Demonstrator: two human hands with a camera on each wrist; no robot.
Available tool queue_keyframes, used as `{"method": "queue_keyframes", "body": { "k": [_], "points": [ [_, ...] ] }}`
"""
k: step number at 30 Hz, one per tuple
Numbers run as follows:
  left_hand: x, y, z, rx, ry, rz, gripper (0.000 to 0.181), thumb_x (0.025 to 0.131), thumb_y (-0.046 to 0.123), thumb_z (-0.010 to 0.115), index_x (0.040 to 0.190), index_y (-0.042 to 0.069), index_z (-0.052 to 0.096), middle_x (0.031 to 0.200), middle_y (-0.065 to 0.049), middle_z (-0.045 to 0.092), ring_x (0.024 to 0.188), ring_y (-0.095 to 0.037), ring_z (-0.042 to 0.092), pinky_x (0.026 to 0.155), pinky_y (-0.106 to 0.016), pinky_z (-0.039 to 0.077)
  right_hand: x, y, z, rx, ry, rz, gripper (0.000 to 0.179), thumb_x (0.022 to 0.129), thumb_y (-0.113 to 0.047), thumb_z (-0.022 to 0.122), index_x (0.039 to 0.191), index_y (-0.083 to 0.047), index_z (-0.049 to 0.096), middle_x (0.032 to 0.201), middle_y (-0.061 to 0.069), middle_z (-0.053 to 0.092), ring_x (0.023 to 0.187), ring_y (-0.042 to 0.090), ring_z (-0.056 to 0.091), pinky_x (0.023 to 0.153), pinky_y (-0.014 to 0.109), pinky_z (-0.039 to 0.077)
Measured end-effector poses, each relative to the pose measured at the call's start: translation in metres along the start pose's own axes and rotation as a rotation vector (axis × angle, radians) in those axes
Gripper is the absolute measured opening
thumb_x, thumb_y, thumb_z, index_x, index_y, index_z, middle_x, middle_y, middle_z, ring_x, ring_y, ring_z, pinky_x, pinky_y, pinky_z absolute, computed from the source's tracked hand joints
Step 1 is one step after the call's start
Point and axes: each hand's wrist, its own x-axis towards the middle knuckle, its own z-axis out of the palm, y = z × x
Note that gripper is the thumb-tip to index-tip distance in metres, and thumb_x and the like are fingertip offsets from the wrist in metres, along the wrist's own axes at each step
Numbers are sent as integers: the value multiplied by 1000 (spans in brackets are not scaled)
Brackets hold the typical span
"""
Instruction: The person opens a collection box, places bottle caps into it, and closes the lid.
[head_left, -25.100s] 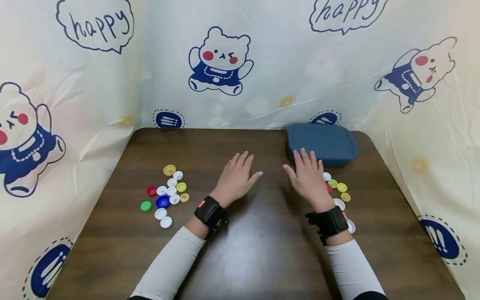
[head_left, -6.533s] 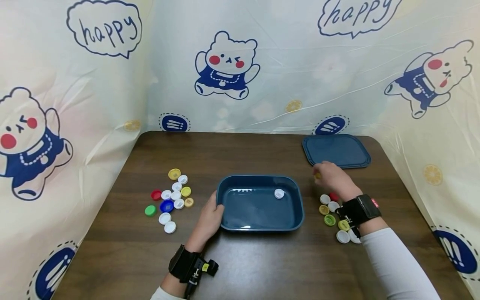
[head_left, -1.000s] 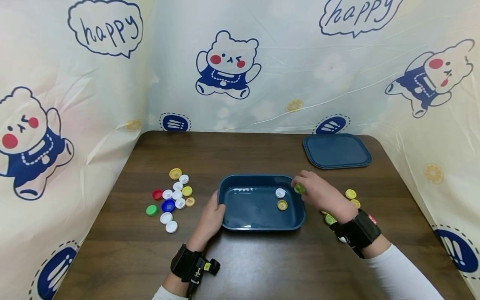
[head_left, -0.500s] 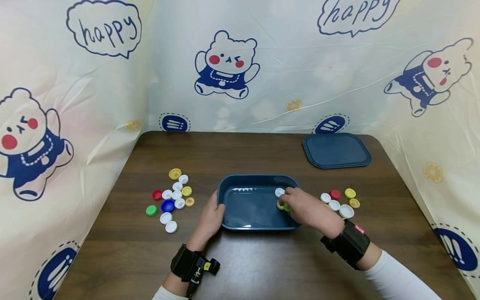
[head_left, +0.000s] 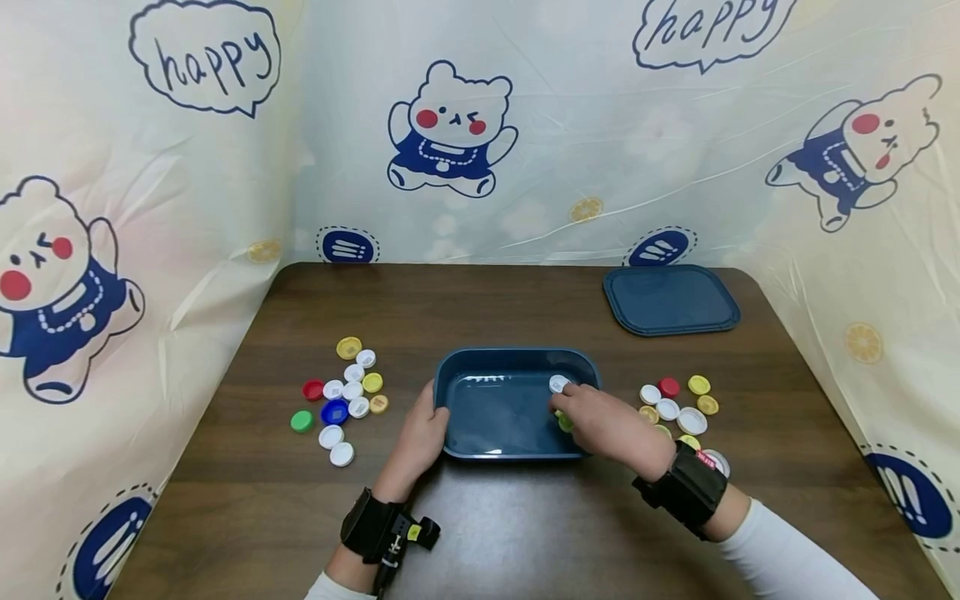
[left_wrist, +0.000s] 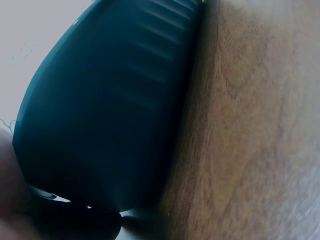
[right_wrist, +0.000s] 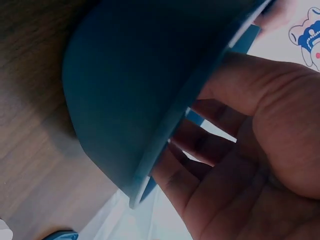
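Observation:
In the head view my left hand (head_left: 418,435) grips the left wall of a dark blue rectangular box (head_left: 495,417), thumb at the rim. My right hand (head_left: 611,423) reaches over the box's right rim, its fingers curled down inside at a light green bottle cap (head_left: 565,423). Beside those fingers lies a white bottle cap (head_left: 558,383) on the box floor. A yellow cap there is mostly covered by the hand. From the right wrist view, the fingers (right_wrist: 175,175) dip behind the box wall (right_wrist: 135,90), so their tips are hidden. The left wrist view shows the box's outer side (left_wrist: 115,100).
Left of the box lies a group of bottle caps, among them a blue cap (head_left: 334,412) and a green cap (head_left: 302,421). Several more, including a red cap (head_left: 669,387), lie to the right, partly behind the right wrist. The blue lid (head_left: 671,300) lies at the back right.
My right hand has carried the light green cap from above the right rim leftward and down into the box. Long before, the box stood lidded at the back. The left hand keeps its place.

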Motion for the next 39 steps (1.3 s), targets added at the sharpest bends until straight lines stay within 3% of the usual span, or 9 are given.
{"method": "queue_keyframes", "body": {
  "k": [11, 23, 31, 39],
  "points": [
    [4, 2, 0, 11, 1, 14, 60, 98, 2, 38, 157, 1, 30, 158, -22, 38, 145, -38, 35, 116, -59, 30, 0, 3, -6, 17, 11, 57, 46, 88, -5, 75, 131, -4, 60, 126, 14, 58, 100, 26, 56, 89, 44, 56],
    [2, 2, -1, -7, -15, -12, 61, 99, 3, 36, 159, 2, 26, 160, -20, 34, 146, -36, 33, 116, -58, 30, -9, 11, -16, 15, 100, 58, 59, 87, -11, 78, 141, -3, 55, 138, 19, 53, 117, 34, 57, 93, 48, 54],
    [0, 0, 0, -15, -19, -18, 62, 99, 3, 36, 159, 2, 24, 162, -20, 32, 147, -36, 32, 116, -58, 29, -17, 38, -24, 50, 165, 135, 55, 90, -14, 75, 140, -1, 54, 136, 22, 54, 121, 40, 56, 96, 53, 51],
    [-1, -1, 0, -15, -18, -17, 62, 98, 3, 36, 159, 2, 25, 160, -20, 34, 146, -35, 34, 116, -58, 30, -30, 74, -28, 138, 150, 243, 57, 93, -14, 71, 143, 1, 51, 143, 28, 49, 129, 47, 49, 99, 60, 46]
  ]
}}
